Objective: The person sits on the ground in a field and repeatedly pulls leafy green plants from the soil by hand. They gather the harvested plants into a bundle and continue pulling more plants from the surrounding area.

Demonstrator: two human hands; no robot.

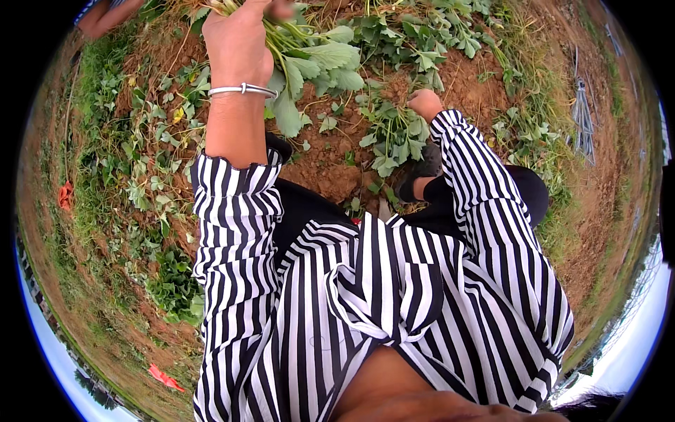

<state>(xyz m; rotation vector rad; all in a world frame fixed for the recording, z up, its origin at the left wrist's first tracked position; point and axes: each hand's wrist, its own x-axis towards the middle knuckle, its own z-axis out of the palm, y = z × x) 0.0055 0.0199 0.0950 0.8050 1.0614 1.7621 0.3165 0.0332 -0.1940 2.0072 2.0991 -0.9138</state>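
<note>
My left hand point(237, 42), with a silver bangle at the wrist, grips a bundle of leafy plants point(329, 60) that look like strawberry seedlings. Their stems pass through the fist and the broad toothed leaves spread out to the right; the upper part of the bundle is cut off by the picture's top. Lower and to the right, my right hand point(426, 104) is curled at the root end of another leafy plant point(395, 132), just above the soil. Its fingertips are partly hidden there. This plant's leaves point towards my feet.
Reddish soil point(329, 182) lies between my feet, and a dark shoe point(424, 169) is close to the right hand. More leafy plants point(401, 39) lie ahead. A grey bundle of strips point(582, 124) is at the right, red scraps point(166, 377) at the left. Another person's limb point(111, 18) shows top left.
</note>
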